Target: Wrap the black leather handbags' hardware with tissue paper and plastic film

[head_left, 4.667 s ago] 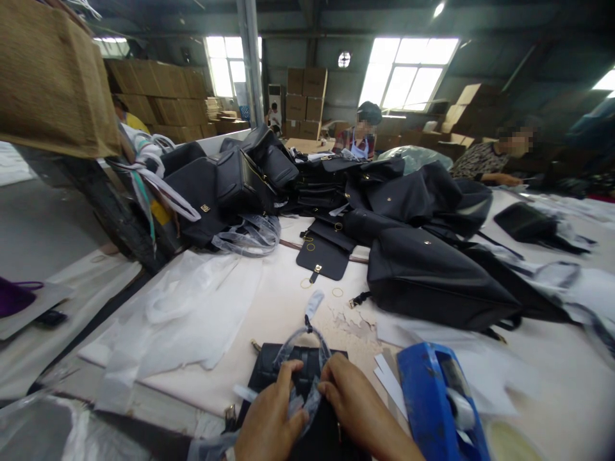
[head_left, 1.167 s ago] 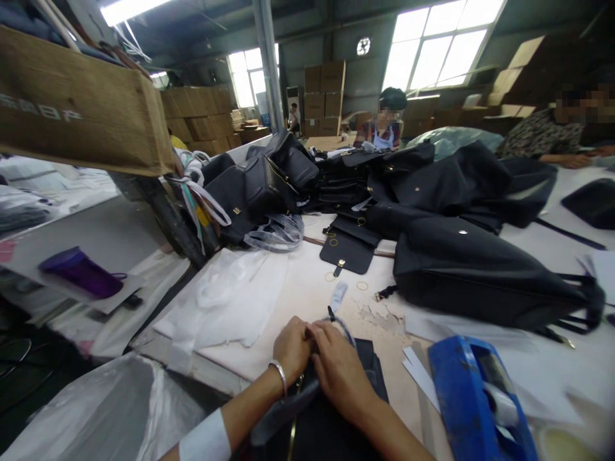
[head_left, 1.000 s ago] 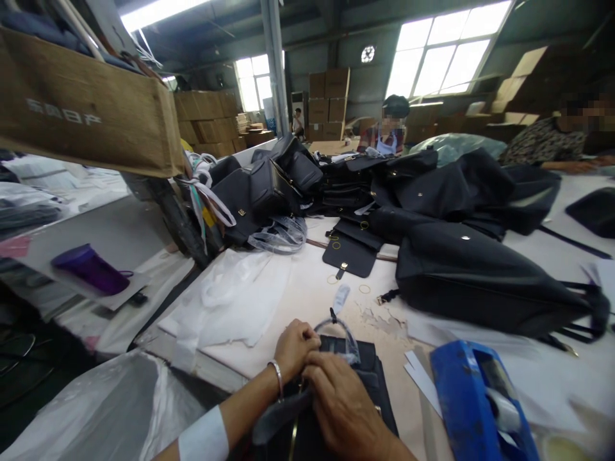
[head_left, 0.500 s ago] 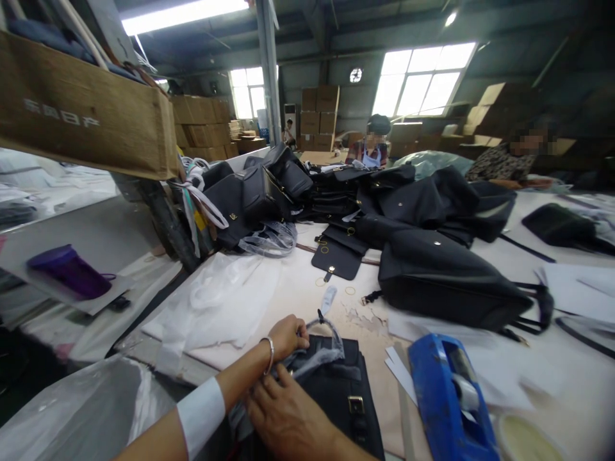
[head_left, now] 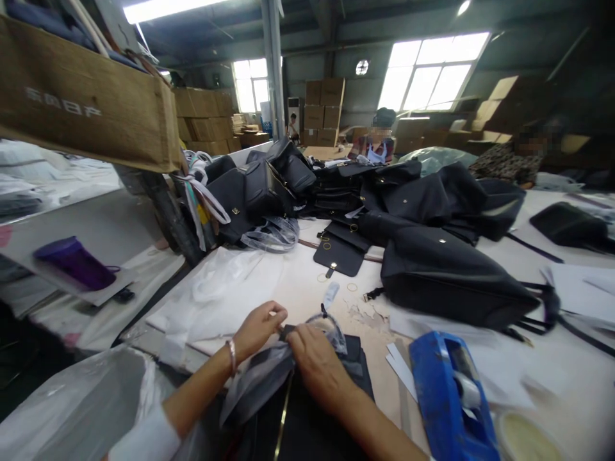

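A black bag [head_left: 312, 410] with a gold zip lies in front of me at the table's near edge. Its handle [head_left: 342, 339] is wrapped in clear film and carries a small tag [head_left: 329, 296]. Beside the bag's upper left corner is my left hand [head_left: 257, 330], a bracelet on the wrist, thumb and forefinger pinched; what is between them is hidden. My right hand [head_left: 319, 365] lies over the top of the bag, fingers curled on a sheet of translucent grey plastic [head_left: 262, 381] that hangs down to the left.
A blue tape dispenser [head_left: 446, 390] and paper strips [head_left: 401, 371] lie to the right. Further back are a black bag [head_left: 446, 275], a loose flap [head_left: 339, 253] and a heap of black bags [head_left: 259, 189]. Clear plastic [head_left: 216, 282] covers the table's left. Two people sit across it.
My left hand has moved left, off the wrapped handle. My right hand has moved up and right over the bag's top, and the plastic now spreads between the hands. The zip has come into view.
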Demonstrator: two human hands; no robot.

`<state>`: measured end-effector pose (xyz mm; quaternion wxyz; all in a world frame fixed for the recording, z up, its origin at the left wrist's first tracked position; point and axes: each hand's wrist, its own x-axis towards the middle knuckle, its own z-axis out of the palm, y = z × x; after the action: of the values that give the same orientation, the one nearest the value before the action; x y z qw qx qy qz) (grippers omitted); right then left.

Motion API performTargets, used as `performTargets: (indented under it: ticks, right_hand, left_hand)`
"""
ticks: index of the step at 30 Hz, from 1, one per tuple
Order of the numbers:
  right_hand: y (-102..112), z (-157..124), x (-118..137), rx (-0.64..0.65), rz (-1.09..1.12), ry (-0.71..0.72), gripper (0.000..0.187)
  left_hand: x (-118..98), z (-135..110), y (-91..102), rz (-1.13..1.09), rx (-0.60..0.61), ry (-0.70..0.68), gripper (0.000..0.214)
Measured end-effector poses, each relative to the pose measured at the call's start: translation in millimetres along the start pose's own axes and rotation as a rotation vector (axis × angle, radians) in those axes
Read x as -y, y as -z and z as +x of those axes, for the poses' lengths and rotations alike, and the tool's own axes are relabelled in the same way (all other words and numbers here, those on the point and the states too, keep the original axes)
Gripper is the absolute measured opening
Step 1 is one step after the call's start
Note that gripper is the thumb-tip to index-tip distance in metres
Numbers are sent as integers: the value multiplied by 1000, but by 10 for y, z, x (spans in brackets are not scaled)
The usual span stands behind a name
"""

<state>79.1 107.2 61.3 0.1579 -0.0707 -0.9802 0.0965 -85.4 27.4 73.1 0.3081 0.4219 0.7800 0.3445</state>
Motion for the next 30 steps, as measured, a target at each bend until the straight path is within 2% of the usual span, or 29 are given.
performTargets:
  ticks: [2,4,7,8,10,13,17,19,21,23,25,27,30]
  right_hand:
    - [85,2,-220,14,-5,-82,18]
    - [107,-4,-449,20,-16,-140,22]
    - [50,-10,-757,31,-40,-228,27]
    - [17,-6,-843,36,-53,-266,28]
    - [-59,14,-983,46,-80,-349,26]
    - [-163,48,-1109,62,-105,-448,19]
    - [-158,28,-1131,55,-110,-501,18]
    - [-47,-15,-1065,40,-107,-502,27]
    - [117,-58,-931,-15,-133,-483,48]
    - [271,-80,-729,-107,-188,-393,66]
    - [352,-81,-490,-172,-215,-209,69]
    - [338,-74,-256,-166,-188,-6,54]
    - [238,-74,24,-67,-128,216,32]
  left_hand:
    - [71,-352,117,4,-61,-2,40]
    - [208,-700,126,69,-34,-7,43]
    - [453,-1054,-52,272,-2,23,64]
    - [513,-1105,-138,342,-19,17,68]
    - [565,-1113,-297,470,-66,-19,64]
    - [474,-977,-415,637,-76,-42,43]
    - [249,-769,-330,747,34,-13,34]
    - [165,-666,-245,752,58,-27,31]
    - [90,-524,-173,736,63,-40,30]
    - [6,-322,-133,677,74,-57,27]
    - [-93,-57,-127,576,105,-73,22]
    - [-192,247,-137,453,140,-64,21]
    - [-319,650,-162,255,172,10,28]
